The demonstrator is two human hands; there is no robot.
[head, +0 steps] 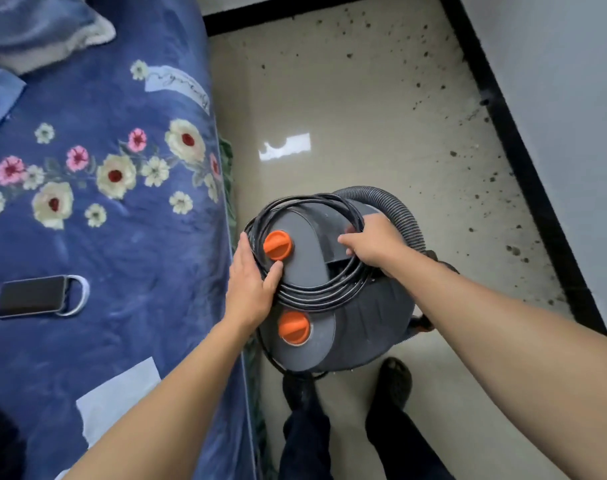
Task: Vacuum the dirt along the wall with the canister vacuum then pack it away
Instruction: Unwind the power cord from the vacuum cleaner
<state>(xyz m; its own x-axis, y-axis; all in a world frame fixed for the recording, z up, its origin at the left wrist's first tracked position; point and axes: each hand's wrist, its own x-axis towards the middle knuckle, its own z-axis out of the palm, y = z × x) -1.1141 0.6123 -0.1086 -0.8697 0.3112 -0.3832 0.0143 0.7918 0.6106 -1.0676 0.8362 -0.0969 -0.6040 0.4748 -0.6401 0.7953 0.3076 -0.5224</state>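
Note:
A dark grey canister vacuum [361, 323] with two orange knobs [278, 244] stands on the floor between the bed and the wall. A black power cord [316, 295] lies coiled on its top. My left hand [252, 287] holds the coil's left side, thumb over the strands. My right hand [373, 242] grips the coil's right side, fingers curled over it. A ribbed grey hose [395, 211] arcs out behind the canister. Dark dirt specks [447, 157] are scattered over the beige floor along the black skirting [523, 157].
A bed with a blue floral blanket [115, 188] fills the left side; a black phone with a ring [39, 295] and white paper [122, 393] lie on it. My feet [347, 386] stand just behind the vacuum. A pale wall [572, 98] runs along the right.

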